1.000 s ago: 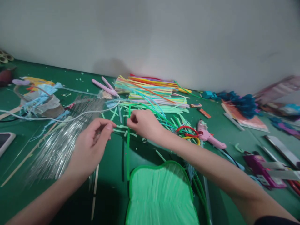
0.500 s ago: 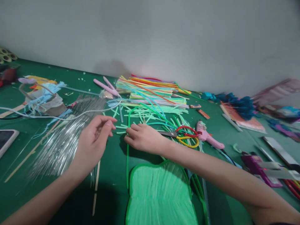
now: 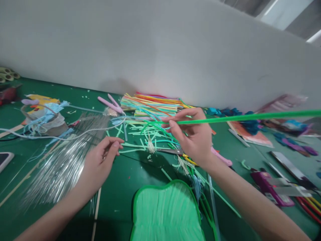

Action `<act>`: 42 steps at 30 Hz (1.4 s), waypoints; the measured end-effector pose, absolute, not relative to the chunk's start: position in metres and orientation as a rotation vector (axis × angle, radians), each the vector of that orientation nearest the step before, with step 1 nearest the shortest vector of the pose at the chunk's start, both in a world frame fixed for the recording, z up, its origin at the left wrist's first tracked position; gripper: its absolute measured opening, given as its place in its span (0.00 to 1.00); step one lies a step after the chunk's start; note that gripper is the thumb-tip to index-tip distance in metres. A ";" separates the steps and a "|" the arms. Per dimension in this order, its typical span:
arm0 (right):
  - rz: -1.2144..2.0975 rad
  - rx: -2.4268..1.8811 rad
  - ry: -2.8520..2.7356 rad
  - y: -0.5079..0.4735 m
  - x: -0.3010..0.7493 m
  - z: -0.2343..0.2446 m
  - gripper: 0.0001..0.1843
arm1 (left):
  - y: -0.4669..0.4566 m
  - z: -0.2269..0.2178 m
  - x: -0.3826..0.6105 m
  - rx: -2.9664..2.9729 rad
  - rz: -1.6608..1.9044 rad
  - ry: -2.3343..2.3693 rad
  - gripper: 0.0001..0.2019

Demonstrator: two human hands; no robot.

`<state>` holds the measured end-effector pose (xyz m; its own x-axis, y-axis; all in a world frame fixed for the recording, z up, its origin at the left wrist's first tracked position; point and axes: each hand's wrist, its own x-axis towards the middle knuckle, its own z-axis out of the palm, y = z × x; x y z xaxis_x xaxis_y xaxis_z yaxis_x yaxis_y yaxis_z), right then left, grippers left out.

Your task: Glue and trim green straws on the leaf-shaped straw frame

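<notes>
A long bright green pipe cleaner (image 3: 238, 118) is pinched between the thumb and fingers of my right hand (image 3: 193, 137). It is raised above the table, its bent end on the left and its long end running out past the right edge. My left hand (image 3: 102, 159) hovers loosely curled, nothing visible in it, its fingertips close to pale green pipe cleaner pieces (image 3: 134, 146). Below the hands lies a pale green padded shape (image 3: 167, 212) with a darker green edging. Scissors (image 3: 170, 151) lie partly hidden behind my right hand.
A pile of coloured pipe cleaners (image 3: 152, 105) lies by the wall. Shiny thin wires (image 3: 62, 167) spread at left, crossed by a white cord (image 3: 82, 134). Pink tongs (image 3: 110, 103) rest behind. On the right are a pink glue gun (image 3: 222, 157) and a purple device (image 3: 271, 189).
My right hand has risen from the table and moved right, lifting the green pipe cleaner. My left hand has stayed in nearly the same place and pose. The view has shifted slightly.
</notes>
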<state>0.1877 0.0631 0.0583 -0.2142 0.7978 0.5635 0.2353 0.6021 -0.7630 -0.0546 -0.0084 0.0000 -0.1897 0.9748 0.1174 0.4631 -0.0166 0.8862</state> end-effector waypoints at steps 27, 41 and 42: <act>1.366 -1.123 -1.257 -0.059 0.237 -0.020 0.10 | -0.075 -0.003 -0.053 2.223 0.615 1.258 0.10; 1.396 -1.075 -1.467 -0.028 0.228 -0.008 0.09 | -0.146 -0.047 -0.025 2.339 0.775 1.639 0.10; 1.388 -1.076 -1.467 -0.029 0.227 -0.009 0.08 | -0.148 -0.047 -0.024 2.347 0.778 1.641 0.12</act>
